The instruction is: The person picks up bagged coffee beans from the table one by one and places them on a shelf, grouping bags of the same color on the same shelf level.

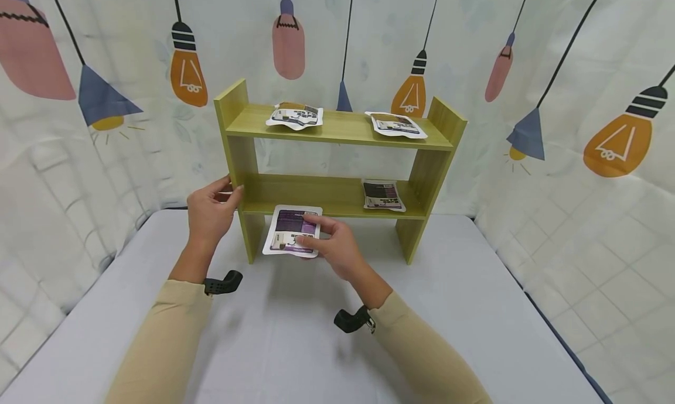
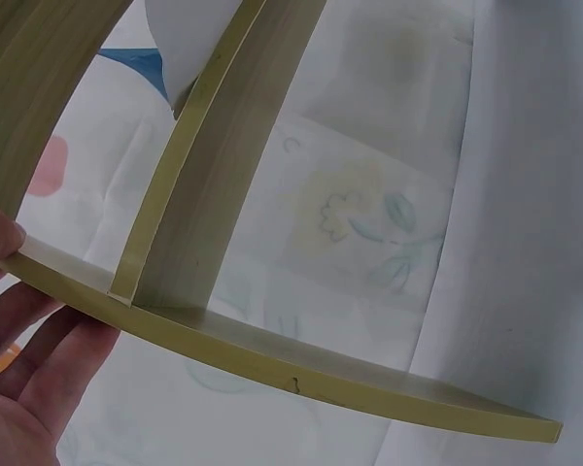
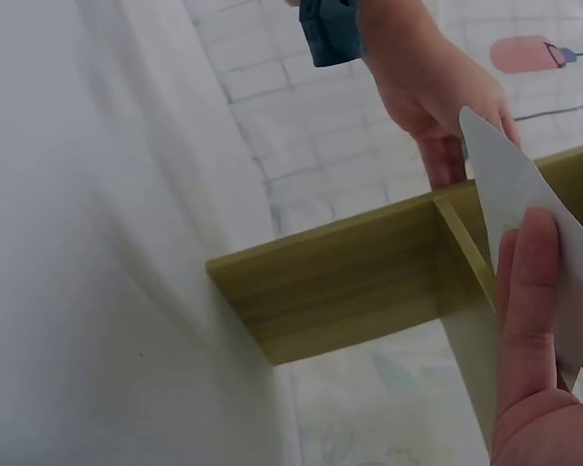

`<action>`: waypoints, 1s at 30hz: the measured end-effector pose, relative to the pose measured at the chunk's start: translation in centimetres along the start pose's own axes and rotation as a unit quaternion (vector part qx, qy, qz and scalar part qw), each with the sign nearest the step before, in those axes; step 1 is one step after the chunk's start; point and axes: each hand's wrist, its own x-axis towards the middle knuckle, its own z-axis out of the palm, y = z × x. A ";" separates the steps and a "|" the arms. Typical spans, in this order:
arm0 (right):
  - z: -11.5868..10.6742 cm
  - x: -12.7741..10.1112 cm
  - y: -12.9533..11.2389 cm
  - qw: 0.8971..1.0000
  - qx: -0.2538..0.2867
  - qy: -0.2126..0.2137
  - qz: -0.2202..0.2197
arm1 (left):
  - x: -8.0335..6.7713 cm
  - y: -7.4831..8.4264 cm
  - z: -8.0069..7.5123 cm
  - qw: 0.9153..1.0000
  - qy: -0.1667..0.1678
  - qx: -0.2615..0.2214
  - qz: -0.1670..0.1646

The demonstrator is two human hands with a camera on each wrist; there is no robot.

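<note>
A flat purple-and-white pouch is pinched in my right hand, thumb on its printed face. It is held at the left front of the lower board of a greenish wooden shelf. The right wrist view shows the plain pale back of the pouch with fingers lying against it. My left hand grips the shelf's left side panel. In the left wrist view the thumb is on one face of that panel and the fingers are on the other.
On the upper board lie a left pouch and a right pouch. A dark-labelled pouch rests at the right of the lower board. The shelf stands on a white-covered table before a lamp-patterned curtain.
</note>
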 end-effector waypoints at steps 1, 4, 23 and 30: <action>0.0 0.0 -0.1 1.000 -0.003 0.000 0.002 | 0.0 0.0 0.0 1.000 -0.001 -0.001 0.000; 0.1 0.1 -0.4 1.000 -0.008 0.002 0.011 | -0.1 0.0 0.0 1.000 -0.002 0.000 -0.002; 0.0 0.5 -1.6 0.999 -0.020 -0.018 0.028 | 0.0 0.0 0.0 1.000 -0.003 -0.004 -0.008; -0.1 0.6 -1.8 0.998 -0.045 -0.023 0.036 | -0.1 0.1 0.0 1.000 -0.007 -0.004 -0.010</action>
